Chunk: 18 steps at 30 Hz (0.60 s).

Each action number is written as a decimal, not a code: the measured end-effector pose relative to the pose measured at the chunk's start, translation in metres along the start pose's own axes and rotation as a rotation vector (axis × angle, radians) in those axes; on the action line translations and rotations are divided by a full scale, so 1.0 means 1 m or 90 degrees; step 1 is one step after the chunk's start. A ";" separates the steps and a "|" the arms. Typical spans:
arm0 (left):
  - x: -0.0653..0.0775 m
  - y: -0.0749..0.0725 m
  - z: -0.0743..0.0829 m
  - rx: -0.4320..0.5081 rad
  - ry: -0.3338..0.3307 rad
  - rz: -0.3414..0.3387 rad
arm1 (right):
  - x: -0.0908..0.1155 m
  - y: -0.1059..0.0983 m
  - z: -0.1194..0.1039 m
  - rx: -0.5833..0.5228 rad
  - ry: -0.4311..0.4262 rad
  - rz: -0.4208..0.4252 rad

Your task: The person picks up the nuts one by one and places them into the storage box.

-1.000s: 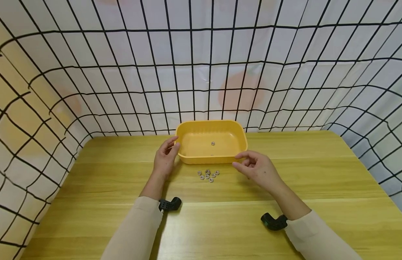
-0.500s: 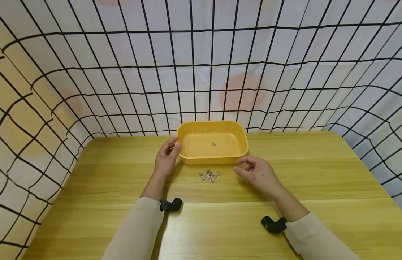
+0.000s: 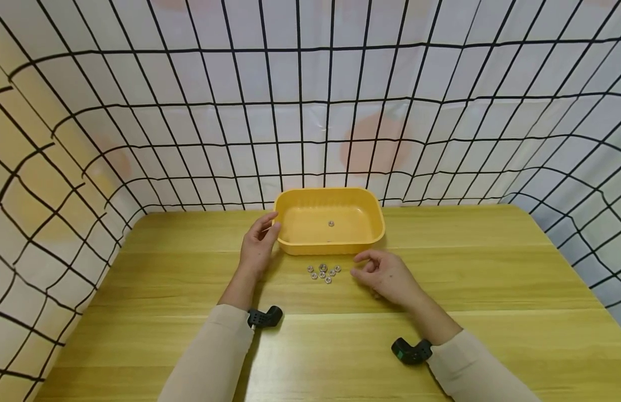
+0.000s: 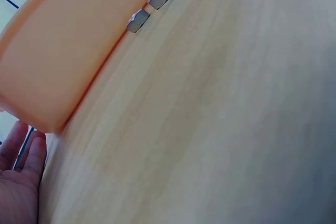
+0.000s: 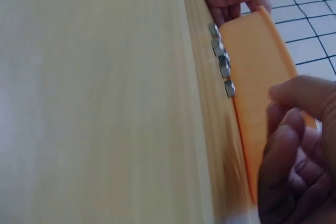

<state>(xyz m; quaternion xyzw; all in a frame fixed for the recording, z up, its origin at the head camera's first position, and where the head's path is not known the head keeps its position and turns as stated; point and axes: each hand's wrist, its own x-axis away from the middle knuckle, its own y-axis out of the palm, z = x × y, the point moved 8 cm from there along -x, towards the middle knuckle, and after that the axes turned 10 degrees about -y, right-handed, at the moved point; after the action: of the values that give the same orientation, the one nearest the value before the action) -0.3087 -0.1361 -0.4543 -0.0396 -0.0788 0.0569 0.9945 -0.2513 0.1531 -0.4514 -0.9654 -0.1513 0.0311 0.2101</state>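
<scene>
Right hand drawn in, loosely bent around nothing, to 3 o'clock of silver hexagonal metal nuts handily below the yellow oblong plastic tray, left hand at its 9 o'clock rim, seemingly steadying, pinch unclear.

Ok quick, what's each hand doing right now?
Left hand: touching the yellow tray; can't tell if it's gripping.
Right hand: open, loosely curled, near the metal nuts; nothing seen pinched.
</scene>
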 end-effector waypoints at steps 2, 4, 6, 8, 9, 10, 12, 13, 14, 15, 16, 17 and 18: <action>0.000 0.000 0.000 -0.002 -0.002 0.001 | -0.001 0.004 0.002 0.001 0.007 -0.005; -0.001 0.000 0.000 -0.004 -0.002 0.001 | -0.002 0.006 0.003 0.015 0.007 -0.007; -0.001 0.000 0.000 -0.008 -0.002 0.004 | -0.004 0.009 0.004 0.024 0.012 -0.009; -0.001 0.001 0.001 -0.009 -0.002 0.005 | -0.005 0.012 0.005 0.028 0.013 -0.016; -0.001 0.001 0.001 -0.009 -0.003 0.006 | -0.005 0.014 0.005 0.030 0.014 -0.018; -0.001 0.001 0.001 -0.009 -0.004 0.006 | -0.006 0.015 0.005 0.028 0.018 -0.019; -0.002 0.001 0.001 -0.006 -0.006 0.005 | -0.007 0.019 0.005 0.027 0.021 -0.020; -0.002 0.001 0.001 -0.004 -0.007 0.005 | -0.008 0.020 0.005 0.026 0.021 -0.020; -0.002 0.001 0.001 -0.004 -0.008 0.006 | -0.008 0.021 0.004 0.029 0.017 -0.021; -0.002 0.001 0.001 -0.004 -0.008 0.007 | -0.009 0.022 0.003 0.032 0.016 -0.020; -0.001 0.000 0.001 -0.005 -0.007 0.009 | -0.010 0.024 0.003 0.034 0.014 -0.019; -0.001 0.000 0.001 -0.006 -0.006 0.010 | -0.010 0.025 0.002 0.038 0.011 -0.019; -0.001 0.000 0.000 -0.008 -0.005 0.012 | -0.011 0.026 0.002 0.041 0.009 -0.020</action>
<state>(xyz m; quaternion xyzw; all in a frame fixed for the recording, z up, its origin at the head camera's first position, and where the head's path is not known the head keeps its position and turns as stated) -0.3098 -0.1367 -0.4542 -0.0466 -0.0830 0.0661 0.9933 -0.2544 0.1281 -0.4636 -0.9559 -0.1638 0.0260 0.2422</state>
